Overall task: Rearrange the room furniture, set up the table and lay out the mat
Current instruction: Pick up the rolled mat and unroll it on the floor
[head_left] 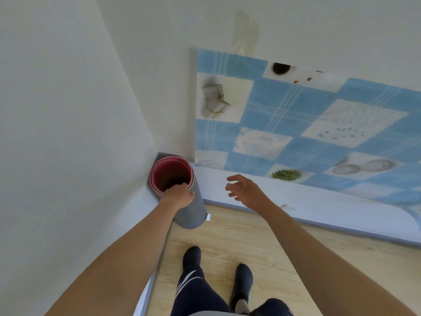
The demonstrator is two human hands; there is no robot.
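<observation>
A rolled mat [193, 208], grey outside and pink inside, stands upright in the corner where two white walls meet. My left hand [178, 196] grips the near rim of its open top, fingers hooked inside the roll. My right hand [245, 190] hovers open to the right of the roll, fingers spread, touching nothing. A flat panel with a blue-and-white patchwork print [296, 137] leans against the back wall right beside the mat; it may be a folded table top, but its legs are not visible.
White walls [68, 133] close in on the left and behind. Light wood floor [250, 247] stretches toward me and to the right. My two feet in dark socks [193, 258] stand just in front of the mat.
</observation>
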